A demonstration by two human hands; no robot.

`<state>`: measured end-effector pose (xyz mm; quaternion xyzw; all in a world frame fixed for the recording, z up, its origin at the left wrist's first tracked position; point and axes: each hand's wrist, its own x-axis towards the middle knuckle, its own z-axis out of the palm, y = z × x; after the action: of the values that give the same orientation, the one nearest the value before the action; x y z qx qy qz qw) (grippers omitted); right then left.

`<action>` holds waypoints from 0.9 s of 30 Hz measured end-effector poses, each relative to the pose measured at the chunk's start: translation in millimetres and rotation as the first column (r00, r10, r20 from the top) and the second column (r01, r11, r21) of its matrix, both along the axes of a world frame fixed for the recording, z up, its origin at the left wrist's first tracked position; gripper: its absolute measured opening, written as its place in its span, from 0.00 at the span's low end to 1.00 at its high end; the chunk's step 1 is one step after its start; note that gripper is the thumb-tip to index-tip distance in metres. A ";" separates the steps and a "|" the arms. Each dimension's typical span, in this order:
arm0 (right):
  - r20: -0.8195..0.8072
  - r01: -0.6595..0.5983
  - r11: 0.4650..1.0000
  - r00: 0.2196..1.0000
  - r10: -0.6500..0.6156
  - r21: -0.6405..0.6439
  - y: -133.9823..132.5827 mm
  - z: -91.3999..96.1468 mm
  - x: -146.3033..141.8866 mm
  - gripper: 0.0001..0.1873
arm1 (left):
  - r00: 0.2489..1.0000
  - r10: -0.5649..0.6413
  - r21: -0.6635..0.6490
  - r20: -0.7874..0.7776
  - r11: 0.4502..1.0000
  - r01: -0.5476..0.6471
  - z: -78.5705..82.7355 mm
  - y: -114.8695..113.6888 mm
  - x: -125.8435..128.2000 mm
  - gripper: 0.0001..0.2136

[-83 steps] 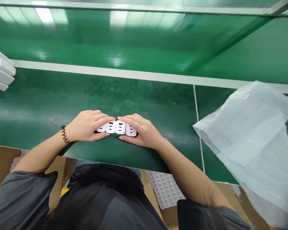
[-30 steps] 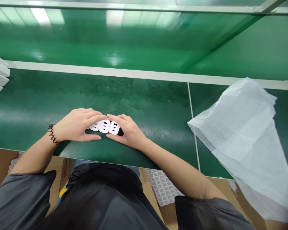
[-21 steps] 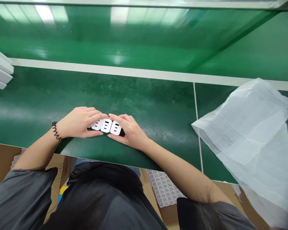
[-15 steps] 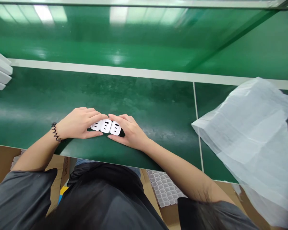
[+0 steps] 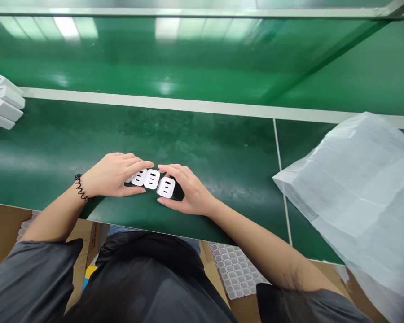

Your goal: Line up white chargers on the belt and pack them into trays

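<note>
White three-port charger [image 5: 166, 188] is sitting between the right hand's [image 5: 193, 193] thumb and fingers, which look to be grasping it. Just left of those fingertips, a little apart, there's a row of matching chargers [image 5: 151, 179]. The left hand [image 5: 111, 176] is cupped over that row, can't tell if it's actually squeezing. All on a green workbench [image 5: 205, 152]. Way left of the left fingers: a charger pile [image 5: 8, 105]. Well right of the right fingers: a translucent white sheet [image 5: 357, 188].
</note>
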<state>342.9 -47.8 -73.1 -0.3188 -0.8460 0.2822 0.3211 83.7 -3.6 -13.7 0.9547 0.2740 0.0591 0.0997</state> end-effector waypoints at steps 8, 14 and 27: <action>0.045 -0.043 0.982 0.998 0.035 0.182 -1.8 0.6 -1.3 0.31 | 0.999 -0.009 -0.026 -0.052 1.000 0.008 -0.8 2.1 -2.5 0.23; 0.078 0.116 0.960 0.987 -0.140 0.255 2.2 0.2 3.9 0.29 | 0.997 0.008 -0.010 -0.078 1.000 -0.008 -2.4 3.2 -3.5 0.26; -0.001 0.274 0.912 0.958 -0.287 0.305 7.9 8.5 20.7 0.29 | 0.979 0.186 -0.291 0.078 0.944 -0.156 8.5 15.5 -21.3 0.28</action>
<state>363.5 -39.9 -64.6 -0.3900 -0.8314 0.0935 0.3846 62.3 11.9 -5.2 0.8986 0.3561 0.0776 0.2443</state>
